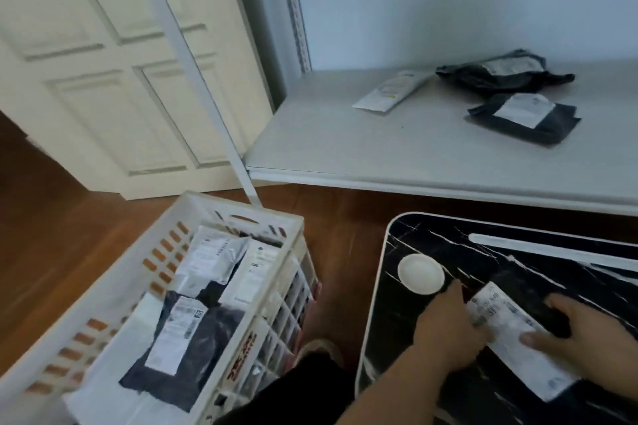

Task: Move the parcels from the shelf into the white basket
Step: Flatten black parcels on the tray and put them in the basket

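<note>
A dark parcel with a white label (pixel 511 324) lies on the black marble-pattern table at the lower right. My left hand (pixel 445 324) grips its left edge and my right hand (pixel 587 328) presses on its right part. On the white shelf (pixel 345 141) lie a white parcel (pixel 390 91), a crumpled black parcel (pixel 500 71) and a flat black parcel with a label (pixel 524 117). The white basket (pixel 276 272) stands on the floor at the lower left, holding several black and white parcels.
The black table (pixel 431 238) has a white rim, a round white disc (pixel 420 273) and a long white slot. A cream panelled door (pixel 114 72) stands behind the basket. A white shelf post (pixel 207 107) runs down to the basket. The floor is brown wood.
</note>
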{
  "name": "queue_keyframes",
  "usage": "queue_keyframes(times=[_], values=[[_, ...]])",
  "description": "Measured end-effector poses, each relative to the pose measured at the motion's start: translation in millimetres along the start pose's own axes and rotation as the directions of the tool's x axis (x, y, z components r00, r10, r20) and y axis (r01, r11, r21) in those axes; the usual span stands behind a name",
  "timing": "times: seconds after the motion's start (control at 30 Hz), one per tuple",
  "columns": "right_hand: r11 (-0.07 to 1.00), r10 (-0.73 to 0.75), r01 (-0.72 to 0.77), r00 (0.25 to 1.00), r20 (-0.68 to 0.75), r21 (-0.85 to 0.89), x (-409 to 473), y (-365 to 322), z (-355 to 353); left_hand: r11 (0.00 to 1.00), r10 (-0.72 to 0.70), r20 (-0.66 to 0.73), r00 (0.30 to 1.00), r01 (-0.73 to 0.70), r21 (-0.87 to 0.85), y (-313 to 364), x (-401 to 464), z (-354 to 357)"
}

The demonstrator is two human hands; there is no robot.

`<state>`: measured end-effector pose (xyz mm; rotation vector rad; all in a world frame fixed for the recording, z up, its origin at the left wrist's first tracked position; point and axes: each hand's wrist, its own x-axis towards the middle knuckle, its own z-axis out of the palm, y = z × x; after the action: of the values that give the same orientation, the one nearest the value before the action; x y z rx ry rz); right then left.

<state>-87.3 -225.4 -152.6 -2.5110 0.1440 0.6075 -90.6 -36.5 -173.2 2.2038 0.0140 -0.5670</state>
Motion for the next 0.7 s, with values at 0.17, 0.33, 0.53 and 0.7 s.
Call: queue_keyframes(times=[0.17,0.33,0.53,0.7], values=[[0.940,-0.139,0.161,0.986,-0.092,0.300,-15,-95,-6,0.524,-0.229,-0.015,0.973,0.110,-0.844,-12,-7,-52],[0.767,-0.154,0.184,0.983,-0.103,0.614,-5,-184,17,0.280,-0.217,-0.080,0.973,-0.016,-0.960,-25,-24,-123],[0.749,-0.287,0.265,0.956,-0.063,0.608,9,-273,71,0.540,-0.380,-0.377,0.844,-0.128,-0.832,-86,-48,-225],[0.847,-0.502,0.491,0.865,-0.003,0.204,31,-317,118,0.669,-0.657,-0.518,0.547,0.106,-0.736,-192,-72,-274]])
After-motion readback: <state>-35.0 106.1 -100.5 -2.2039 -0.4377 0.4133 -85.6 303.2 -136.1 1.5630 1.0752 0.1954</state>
